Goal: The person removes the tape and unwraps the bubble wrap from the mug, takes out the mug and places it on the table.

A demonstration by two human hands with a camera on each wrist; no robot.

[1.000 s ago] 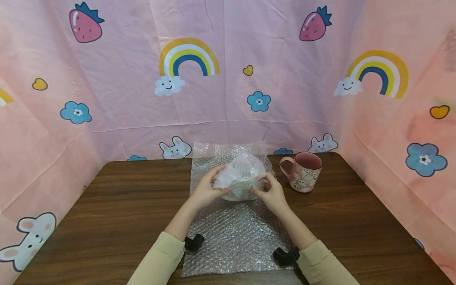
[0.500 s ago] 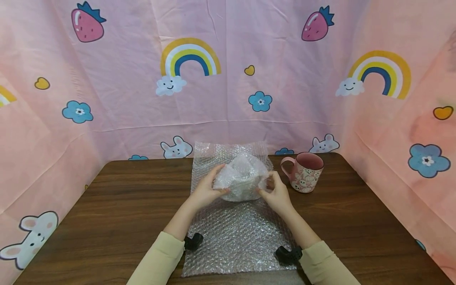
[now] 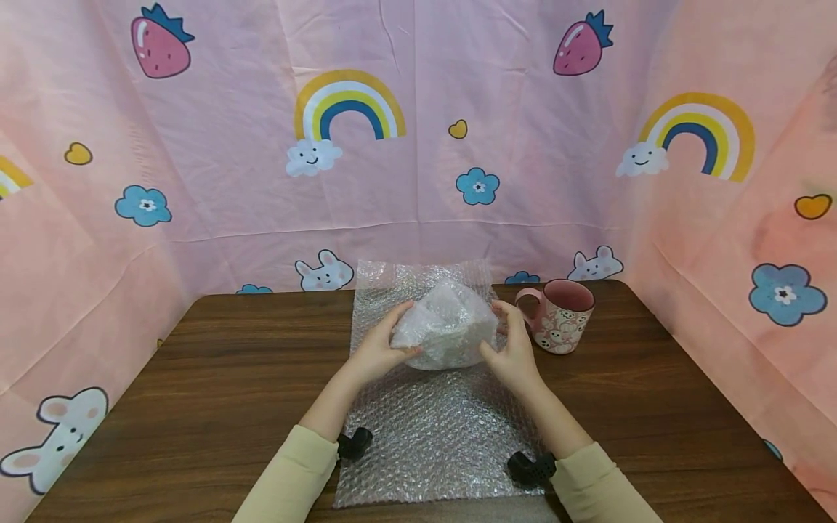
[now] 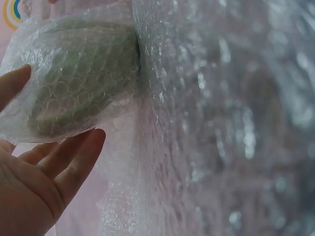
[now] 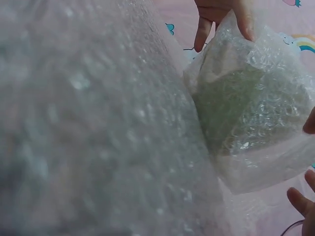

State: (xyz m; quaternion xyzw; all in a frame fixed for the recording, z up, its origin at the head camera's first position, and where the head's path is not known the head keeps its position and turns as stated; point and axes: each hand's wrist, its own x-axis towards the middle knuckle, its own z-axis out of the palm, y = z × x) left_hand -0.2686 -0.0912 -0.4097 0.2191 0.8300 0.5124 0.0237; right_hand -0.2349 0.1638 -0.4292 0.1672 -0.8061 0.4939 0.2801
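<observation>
A bubble-wrapped bundle (image 3: 445, 327) sits on a long bubble wrap sheet (image 3: 438, 436). Something pale green shows through its layers (image 4: 74, 73); its kind is hidden. My left hand (image 3: 378, 350) grips the bundle's left side, thumb on the near face and fingers along the far side. At the other side is my right hand (image 3: 516, 357), its thumb against the wrap. The right wrist view shows its other fingers (image 5: 298, 201) spread, apart from the bundle.
A pink patterned mug (image 3: 564, 319) stands upright just right of my right hand, handle toward it. The brown wooden table (image 3: 248, 392) lies beneath everything. A pink printed cloth (image 3: 418, 181) hangs behind the table and at its sides.
My right hand has moved slightly right and let go of the wrap edge, its fingers spreading beside the bundle. The left hand keeps its hold in the same place.
</observation>
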